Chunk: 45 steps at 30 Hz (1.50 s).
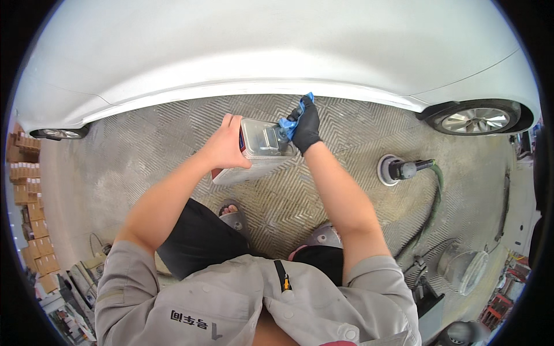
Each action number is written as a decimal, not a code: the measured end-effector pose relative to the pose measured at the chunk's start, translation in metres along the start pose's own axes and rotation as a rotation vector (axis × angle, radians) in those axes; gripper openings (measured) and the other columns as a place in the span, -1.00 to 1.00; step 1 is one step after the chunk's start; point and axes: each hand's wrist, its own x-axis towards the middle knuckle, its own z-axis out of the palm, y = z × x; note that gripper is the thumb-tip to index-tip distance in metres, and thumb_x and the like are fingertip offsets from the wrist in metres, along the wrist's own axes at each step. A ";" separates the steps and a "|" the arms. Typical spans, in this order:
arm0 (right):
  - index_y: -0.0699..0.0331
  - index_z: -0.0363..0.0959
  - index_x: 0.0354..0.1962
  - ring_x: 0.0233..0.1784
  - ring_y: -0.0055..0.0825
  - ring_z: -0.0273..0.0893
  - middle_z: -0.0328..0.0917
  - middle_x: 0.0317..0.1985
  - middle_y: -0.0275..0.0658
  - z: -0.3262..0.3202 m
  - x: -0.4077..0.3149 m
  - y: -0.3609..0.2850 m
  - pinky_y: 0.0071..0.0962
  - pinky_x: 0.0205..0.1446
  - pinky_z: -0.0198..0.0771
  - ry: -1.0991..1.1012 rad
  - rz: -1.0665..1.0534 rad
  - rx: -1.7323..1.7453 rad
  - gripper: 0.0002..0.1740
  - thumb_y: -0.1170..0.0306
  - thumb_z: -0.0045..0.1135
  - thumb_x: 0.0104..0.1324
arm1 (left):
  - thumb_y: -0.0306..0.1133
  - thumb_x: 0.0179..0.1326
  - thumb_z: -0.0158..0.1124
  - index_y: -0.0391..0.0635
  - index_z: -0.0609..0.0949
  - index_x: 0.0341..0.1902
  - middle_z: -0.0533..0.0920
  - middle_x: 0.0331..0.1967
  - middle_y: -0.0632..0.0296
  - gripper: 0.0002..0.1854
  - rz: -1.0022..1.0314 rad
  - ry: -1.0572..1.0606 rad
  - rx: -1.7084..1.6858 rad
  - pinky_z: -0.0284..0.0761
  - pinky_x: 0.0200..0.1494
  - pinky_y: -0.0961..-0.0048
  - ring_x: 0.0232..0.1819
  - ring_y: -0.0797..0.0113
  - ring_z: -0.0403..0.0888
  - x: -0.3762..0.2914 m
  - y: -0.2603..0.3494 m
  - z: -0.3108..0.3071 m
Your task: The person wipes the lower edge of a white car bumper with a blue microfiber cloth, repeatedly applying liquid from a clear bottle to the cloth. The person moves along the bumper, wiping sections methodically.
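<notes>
My bare left hand point(227, 145) grips one end of a rectangular metal can point(259, 163), which is tilted and bears printing. A clear plastic cover point(257, 136) lies over the can's top. My right hand point(307, 125), in a black glove, holds a crumpled blue cloth or wipe point(289, 125) at the can's other end. Its fingers are closed round the cloth, and part of the cloth sticks out past the fingertips. Whatever is under the cloth at the can's spout end cannot be made out. Both hands are above the floor, in front of a white car's side sill point(259, 88).
The white car body point(277, 47) spans the far side, with a wheel point(476, 121) at right. A round sander point(396, 169) with a green hose point(437, 194) rests on the patterned floor point(164, 147). A bucket point(465, 268) stands lower right; cardboard boxes point(41, 229) are stacked left.
</notes>
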 end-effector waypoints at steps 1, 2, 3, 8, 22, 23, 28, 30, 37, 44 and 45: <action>0.10 0.39 -0.37 -0.50 -0.37 0.39 0.31 -0.55 -0.34 -0.004 -0.001 -0.013 -0.21 -0.35 0.48 -0.048 0.044 0.019 -0.72 0.09 0.11 0.34 | -0.22 -0.39 0.62 -0.38 0.31 0.29 0.38 0.15 -0.18 0.08 -0.003 0.007 -0.035 0.48 0.33 0.13 0.26 -0.18 0.41 0.005 -0.002 0.003; 0.10 0.37 -0.36 -0.48 -0.32 0.40 0.35 -0.52 -0.29 -0.011 -0.002 -0.027 -0.19 -0.30 0.50 -0.063 0.033 -0.017 -0.74 0.11 0.12 0.32 | -0.23 -0.39 0.62 -0.37 0.30 0.32 0.37 0.18 -0.17 0.09 0.024 0.010 -0.035 0.49 0.33 0.13 0.28 -0.18 0.41 0.010 -0.003 0.005; 0.09 0.35 -0.35 -0.46 -0.28 0.41 0.39 -0.49 -0.25 -0.018 -0.003 -0.041 -0.18 -0.24 0.52 -0.081 0.042 -0.038 -0.75 0.13 0.13 0.30 | -0.23 -0.39 0.63 -0.37 0.30 0.32 0.36 0.19 -0.17 0.10 0.051 0.027 -0.046 0.49 0.33 0.13 0.28 -0.18 0.40 0.013 -0.005 0.006; 0.32 0.49 -0.02 -0.19 -0.21 0.51 0.52 -0.26 -0.13 -0.069 0.001 -0.115 -0.14 -0.04 0.43 -0.146 -1.056 -1.423 -0.66 0.36 0.19 0.29 | -0.24 -0.38 0.65 -0.34 0.29 0.35 0.35 0.23 -0.18 0.12 0.099 0.042 -0.084 0.47 0.34 0.11 0.30 -0.19 0.40 0.022 -0.018 0.006; -0.15 0.63 0.08 -0.24 -0.20 0.67 0.72 -0.20 -0.22 -0.146 0.051 -0.161 -0.19 -0.17 0.55 -0.101 -1.603 -1.962 -0.58 0.30 0.27 0.24 | -0.21 -0.37 0.71 -0.22 0.27 0.40 0.33 0.26 -0.09 0.17 0.195 0.094 -0.070 0.48 0.32 0.09 0.31 -0.16 0.41 0.028 -0.049 0.008; -0.11 0.67 0.03 -0.31 -0.15 0.69 0.73 -0.25 -0.17 -0.153 0.050 -0.160 -0.19 -0.21 0.56 -0.145 -1.591 -1.723 -0.63 0.25 0.28 0.25 | -0.21 -0.37 0.71 -0.22 0.27 0.40 0.33 0.27 -0.09 0.16 0.171 0.071 -0.074 0.48 0.32 0.08 0.31 -0.16 0.41 0.028 -0.051 0.009; 0.24 0.63 -0.09 -0.24 -0.07 0.65 0.70 -0.28 -0.09 -0.185 0.041 -0.165 -0.15 -0.06 0.56 0.234 -0.492 -1.237 -0.67 0.22 0.25 0.29 | -0.23 -0.34 0.71 -0.13 0.24 0.43 0.31 0.32 -0.07 0.17 0.176 0.044 -0.050 0.50 0.31 0.07 0.33 -0.17 0.42 0.031 -0.054 0.007; 0.38 0.57 -0.10 -0.19 -0.22 0.59 0.64 -0.25 -0.10 -0.192 0.035 -0.173 -0.17 0.02 0.52 0.174 -0.171 -0.557 -0.69 0.37 0.26 0.24 | -0.25 -0.33 0.71 -0.05 0.20 0.47 0.30 0.32 -0.07 0.20 0.121 0.027 -0.084 0.51 0.31 0.05 0.32 -0.18 0.43 0.029 -0.051 0.004; 0.20 0.59 -0.27 -0.16 -0.15 0.67 0.69 -0.21 -0.19 -0.190 0.027 -0.213 -0.35 -0.11 0.55 0.034 -1.530 -1.346 -0.83 0.58 0.25 0.18 | -0.29 -0.32 0.67 0.17 0.19 0.53 0.33 0.24 -0.04 0.23 0.147 0.011 0.005 0.62 0.19 0.05 0.20 -0.17 0.54 0.027 -0.039 -0.004; 0.06 0.57 -0.14 -0.04 -0.11 0.65 0.69 -0.08 -0.22 -0.185 0.047 -0.225 -0.17 -0.04 0.58 0.185 -1.833 -1.728 -0.64 0.54 0.34 0.09 | -0.31 -0.31 0.66 0.11 0.27 0.46 0.34 0.24 -0.05 0.14 0.163 0.010 0.015 0.62 0.20 0.04 0.22 -0.17 0.52 0.025 -0.041 -0.004; 0.05 0.57 -0.14 -0.02 -0.11 0.65 0.69 -0.08 -0.21 -0.185 0.050 -0.225 -0.17 -0.02 0.58 0.165 -1.784 -1.795 -0.65 0.54 0.34 0.09 | -0.32 -0.31 0.65 0.11 0.27 0.46 0.35 0.23 -0.06 0.13 0.172 0.014 0.012 0.61 0.21 0.04 0.22 -0.17 0.51 0.024 -0.042 -0.004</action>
